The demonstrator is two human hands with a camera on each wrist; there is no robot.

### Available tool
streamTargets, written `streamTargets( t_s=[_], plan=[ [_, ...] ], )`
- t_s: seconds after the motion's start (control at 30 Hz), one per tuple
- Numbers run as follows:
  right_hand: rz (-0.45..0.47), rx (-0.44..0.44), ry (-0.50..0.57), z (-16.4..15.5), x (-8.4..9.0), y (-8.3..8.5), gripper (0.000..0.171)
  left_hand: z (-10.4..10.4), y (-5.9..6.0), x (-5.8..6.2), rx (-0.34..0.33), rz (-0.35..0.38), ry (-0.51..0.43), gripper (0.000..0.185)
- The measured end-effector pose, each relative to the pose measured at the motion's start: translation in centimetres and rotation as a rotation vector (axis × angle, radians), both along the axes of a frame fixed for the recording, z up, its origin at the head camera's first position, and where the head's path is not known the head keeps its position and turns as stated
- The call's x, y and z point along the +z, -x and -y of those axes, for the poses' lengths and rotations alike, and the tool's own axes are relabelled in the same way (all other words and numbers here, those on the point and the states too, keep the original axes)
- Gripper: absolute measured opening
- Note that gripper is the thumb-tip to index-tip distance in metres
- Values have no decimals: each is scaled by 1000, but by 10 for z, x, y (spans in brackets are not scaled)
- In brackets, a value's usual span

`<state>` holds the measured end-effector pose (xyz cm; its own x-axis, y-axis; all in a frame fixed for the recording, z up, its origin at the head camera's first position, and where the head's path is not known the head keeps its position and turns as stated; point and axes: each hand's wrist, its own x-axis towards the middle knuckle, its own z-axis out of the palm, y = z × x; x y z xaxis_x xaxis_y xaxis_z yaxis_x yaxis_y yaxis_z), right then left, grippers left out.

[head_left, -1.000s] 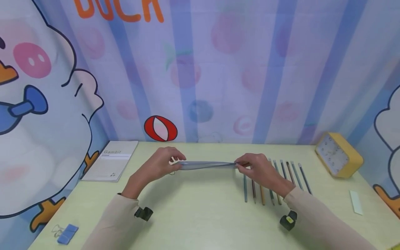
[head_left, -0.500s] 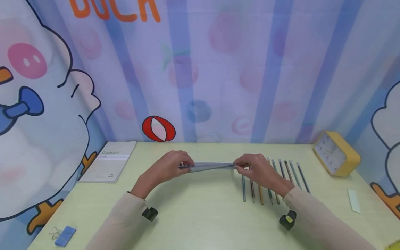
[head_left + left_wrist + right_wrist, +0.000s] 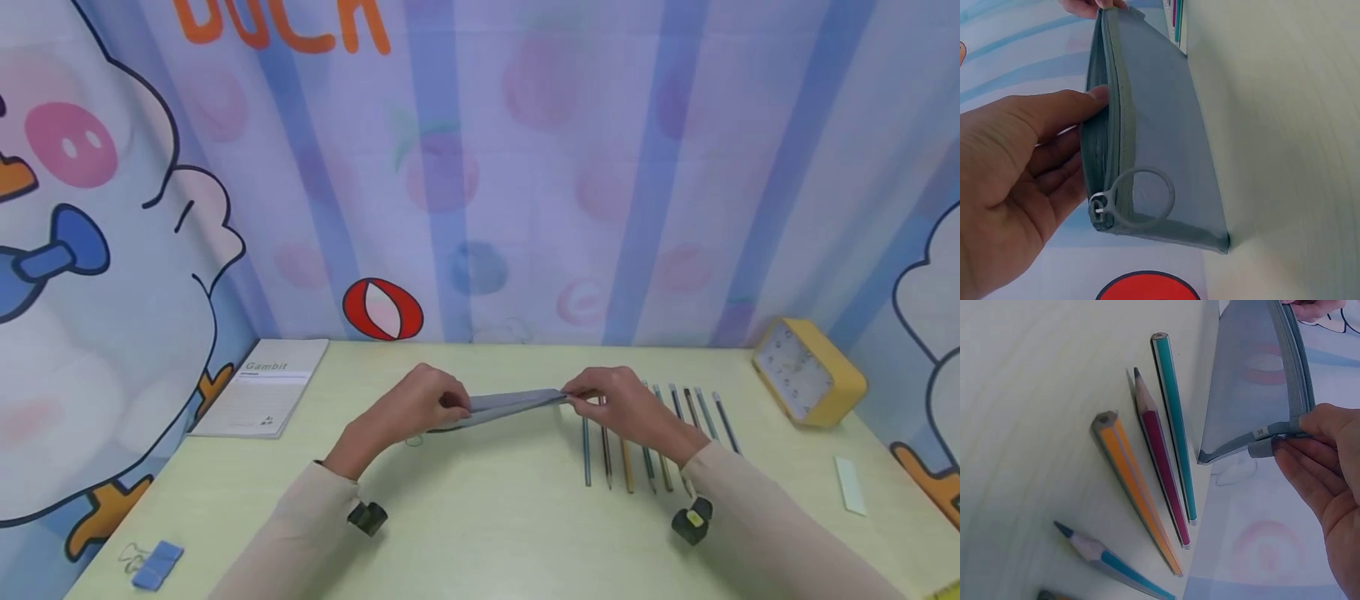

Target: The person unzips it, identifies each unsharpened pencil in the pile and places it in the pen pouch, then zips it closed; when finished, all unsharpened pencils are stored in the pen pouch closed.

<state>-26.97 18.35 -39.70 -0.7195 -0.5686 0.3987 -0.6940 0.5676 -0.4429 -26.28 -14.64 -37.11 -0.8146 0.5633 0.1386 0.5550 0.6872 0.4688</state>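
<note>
A flat grey mesh zipper pouch is held up on edge above the yellow-green table. My left hand grips its left part, fingers curled round the zipper edge. In the left wrist view the ring-shaped zipper pull hangs at the pouch end beside my left hand. My right hand pinches the pouch's right end; in the right wrist view its fingertips pinch the end tab of the pouch. Below lie a teal pencil, a magenta pencil and an orange pencil.
A row of several pencils lies under my right hand. A notebook sits at the back left, a yellow clock at the back right. Front left lies a blue binder clip; a pale strip lies at the right.
My left hand has slid to the right along the pouch, closer to my right hand. The pouch's left end now dips toward the table. My right hand has stayed in place.
</note>
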Motion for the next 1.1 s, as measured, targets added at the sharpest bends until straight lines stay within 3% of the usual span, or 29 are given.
streamTargets(
  t_s=[0.1,0.33,0.5,0.67,0.93,1.1],
  plan=[
    [17,4,-26,0,1,3,20,-2,-2,0,9,25,-5,7],
    [24,10,-123,1,5,8,24,-5,-5,2,21,4,-30,5],
    [-32,7,-185,0,8,8,29,-9,-8,4,102,10,-54,5],
    [-52,-67,-210,-11,12,5,34,-15,-12,3,190,15,-68,4],
    [50,-198,-147,-46,34,-4,37,-23,-15,0,300,17,-66,6],
    [154,-235,-169,-68,43,-10,45,-22,-16,-2,356,24,-70,10]
  ],
)
